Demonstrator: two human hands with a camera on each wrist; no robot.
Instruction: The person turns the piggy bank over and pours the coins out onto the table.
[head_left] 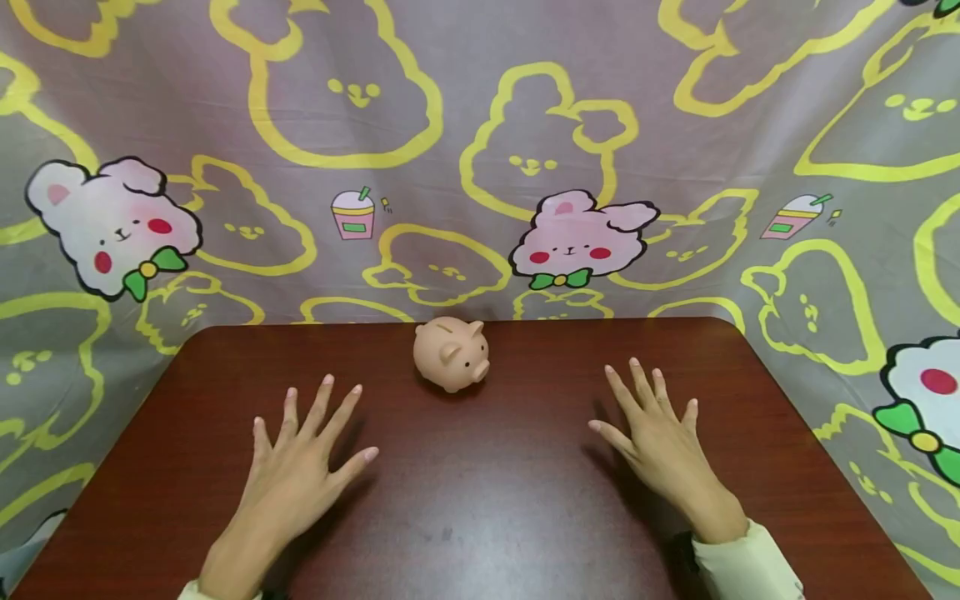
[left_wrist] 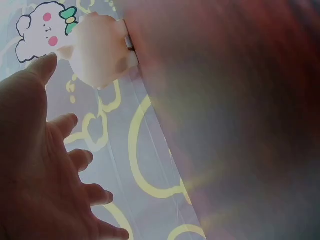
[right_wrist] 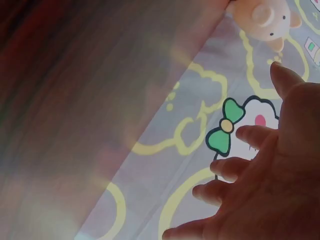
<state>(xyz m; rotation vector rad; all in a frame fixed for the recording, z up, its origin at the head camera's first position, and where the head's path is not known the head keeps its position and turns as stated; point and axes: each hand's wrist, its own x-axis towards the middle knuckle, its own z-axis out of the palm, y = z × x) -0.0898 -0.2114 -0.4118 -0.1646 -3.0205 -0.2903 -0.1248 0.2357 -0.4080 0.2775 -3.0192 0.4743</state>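
A pale pink piggy bank (head_left: 448,354) stands upright near the table's back edge, its snout turned toward the right and front and a coin slot on its back. To its left and nearer the front, my left hand (head_left: 296,475) is held over the table with the fingers spread and nothing in it. My right hand (head_left: 663,446) is spread in the same way on the right side, holding nothing. Both hands are apart from the piggy bank. It shows at the top of the left wrist view as a rounded body (left_wrist: 100,50), and its snout (right_wrist: 262,16) faces the right wrist view.
The dark red-brown wooden table (head_left: 480,483) has rounded back corners. Behind it and along both sides hangs a grey cloth (head_left: 442,192) printed with yellow outlines, white rabbits and pink drink cups. A light sleeve (head_left: 750,567) covers the right forearm.
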